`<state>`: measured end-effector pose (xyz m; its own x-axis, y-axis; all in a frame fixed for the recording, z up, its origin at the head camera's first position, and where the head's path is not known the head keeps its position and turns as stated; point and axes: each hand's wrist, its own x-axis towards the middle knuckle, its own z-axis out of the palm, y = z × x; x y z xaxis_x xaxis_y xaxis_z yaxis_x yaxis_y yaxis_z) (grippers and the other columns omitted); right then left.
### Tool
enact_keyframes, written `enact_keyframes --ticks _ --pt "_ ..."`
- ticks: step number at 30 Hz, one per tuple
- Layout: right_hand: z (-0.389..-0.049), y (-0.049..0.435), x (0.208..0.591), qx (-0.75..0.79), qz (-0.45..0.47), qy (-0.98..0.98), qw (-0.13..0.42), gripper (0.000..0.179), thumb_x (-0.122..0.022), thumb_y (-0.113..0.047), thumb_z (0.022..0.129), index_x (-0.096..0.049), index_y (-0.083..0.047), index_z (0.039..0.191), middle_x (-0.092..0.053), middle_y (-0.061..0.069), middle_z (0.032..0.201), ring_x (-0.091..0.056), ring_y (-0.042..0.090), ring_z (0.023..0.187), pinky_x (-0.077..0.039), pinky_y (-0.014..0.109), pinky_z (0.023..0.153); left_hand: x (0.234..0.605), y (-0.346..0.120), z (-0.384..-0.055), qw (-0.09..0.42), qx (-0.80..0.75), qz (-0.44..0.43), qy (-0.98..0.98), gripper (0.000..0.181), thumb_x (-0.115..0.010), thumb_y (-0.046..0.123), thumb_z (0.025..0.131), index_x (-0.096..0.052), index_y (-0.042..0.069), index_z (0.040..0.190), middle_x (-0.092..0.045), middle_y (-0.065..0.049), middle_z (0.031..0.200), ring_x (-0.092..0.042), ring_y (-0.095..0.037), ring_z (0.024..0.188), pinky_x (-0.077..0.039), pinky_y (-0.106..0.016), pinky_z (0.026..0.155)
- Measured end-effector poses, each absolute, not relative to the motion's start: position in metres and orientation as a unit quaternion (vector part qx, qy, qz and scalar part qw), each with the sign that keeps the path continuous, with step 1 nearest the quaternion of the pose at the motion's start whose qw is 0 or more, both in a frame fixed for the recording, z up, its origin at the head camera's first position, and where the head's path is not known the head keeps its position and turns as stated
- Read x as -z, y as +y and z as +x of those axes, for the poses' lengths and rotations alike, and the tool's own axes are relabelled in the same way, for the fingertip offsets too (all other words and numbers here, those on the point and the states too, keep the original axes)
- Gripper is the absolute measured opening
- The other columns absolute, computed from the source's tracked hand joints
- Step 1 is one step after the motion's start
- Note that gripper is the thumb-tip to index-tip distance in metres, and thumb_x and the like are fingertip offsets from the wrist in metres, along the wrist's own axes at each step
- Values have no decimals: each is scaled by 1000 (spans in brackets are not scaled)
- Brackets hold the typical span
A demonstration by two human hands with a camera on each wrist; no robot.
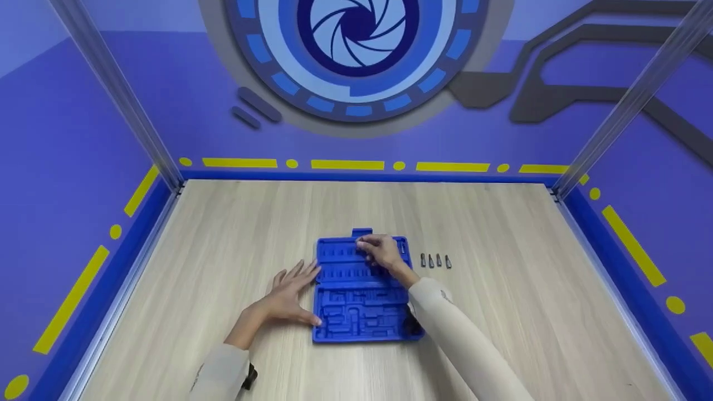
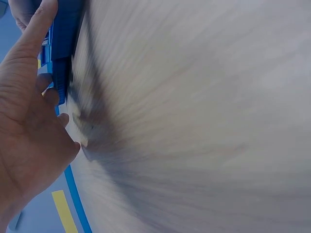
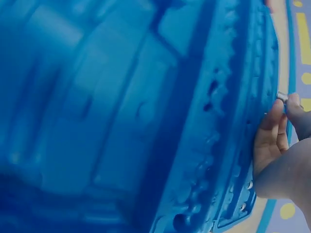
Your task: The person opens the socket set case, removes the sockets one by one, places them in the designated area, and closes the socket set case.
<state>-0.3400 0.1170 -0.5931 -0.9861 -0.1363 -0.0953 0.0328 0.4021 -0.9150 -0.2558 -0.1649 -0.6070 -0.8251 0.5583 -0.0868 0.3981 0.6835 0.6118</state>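
A blue plastic tool case (image 1: 356,337) lies opened flat on the table, its molded slots facing up. Between thumb and fingertips, my right hand (image 1: 381,250) pinches a small metal screwdriver bit (image 3: 282,97) over the top row of slots. Two bits (image 3: 242,208) sit at that row's right end in the right wrist view. My left hand (image 1: 287,298) is spread along the case's left side, thumb at the lower section and fingertips by the upper one. To the right of the case, several more screwdriver bits (image 1: 438,260) stand in a short row.
A black part (image 1: 411,324) sits in the case's lower right corner, partly covered by the right sleeve (image 1: 462,334). The wooden table (image 1: 250,223) is bordered by blue walls (image 1: 356,147) and metal posts (image 1: 120,94) at the corners.
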Motion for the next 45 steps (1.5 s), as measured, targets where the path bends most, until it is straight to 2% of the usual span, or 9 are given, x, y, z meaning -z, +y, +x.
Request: enact_keyframes --ticks 6,10,16,22,29,34,38,41,45 --pt "-337 127 587 580 -38 805 117 24 -63 -12 101 -71 2 119 -72 22 100 -66 9 63 -54 20 53 606 -165 -255 136 -297 266 907 129 -92 56 65 -23 9 163 -12 -14 172 -2 -47 158 0 -75 120" --pt "-336 137 583 574 -48 807 125 25 -60 -10 103 -68 4 122 -72 24 104 -66 8 63 -52 20 54 606 -165 -255 135 -296 265 908 128 -92 55 65 -22 10 163 -12 -14 172 -2 -47 158 0 -75 120" --pt "-334 154 578 532 -69 836 115 28 -55 -12 106 -66 3 127 -71 20 98 -59 7 61 -47 18 50 607 -165 -255 136 -295 262 909 128 -92 55 65 -23 10 163 -13 -14 172 -3 -47 158 0 -75 120" --pt "-331 174 574 513 -68 847 118 33 -52 -12 107 -61 1 136 -68 17 98 -57 10 64 -44 20 53 608 -164 -256 137 -292 264 909 127 -92 55 66 -23 10 163 -13 -13 172 -3 -47 158 -1 -76 119" --pt "-330 201 570 506 -80 853 99 36 -53 -8 106 -56 5 139 -67 22 96 -57 11 65 -44 21 53 607 -165 -255 139 -302 268 904 128 -92 56 66 -23 10 163 -12 -13 173 -1 -47 158 1 -76 119" --pt "-330 220 568 520 -69 844 115 39 -54 -9 105 -53 3 142 -66 23 102 -54 13 63 -40 23 51 606 -165 -256 136 -300 263 907 128 -92 56 65 -23 11 163 -12 -12 173 -2 -46 158 1 -75 120" --pt "-330 238 568 533 -73 832 136 46 -57 -7 103 -48 4 146 -64 21 104 -56 15 62 -47 29 54 606 -165 -257 135 -295 267 907 128 -92 56 65 -23 10 163 -12 -13 172 -3 -47 158 0 -75 120" --pt "-330 252 567 538 -78 827 144 49 -61 -5 101 -46 5 147 -63 20 104 -62 15 66 -54 32 59 606 -165 -256 133 -295 269 907 128 -92 56 65 -23 10 163 -13 -14 172 -3 -48 158 0 -76 120" --pt "-329 271 567 531 -79 831 142 50 -63 -5 100 -47 7 146 -64 21 106 -62 13 71 -52 27 58 607 -165 -256 131 -295 273 906 128 -92 55 65 -24 8 163 -13 -15 172 -3 -49 158 -2 -77 119"
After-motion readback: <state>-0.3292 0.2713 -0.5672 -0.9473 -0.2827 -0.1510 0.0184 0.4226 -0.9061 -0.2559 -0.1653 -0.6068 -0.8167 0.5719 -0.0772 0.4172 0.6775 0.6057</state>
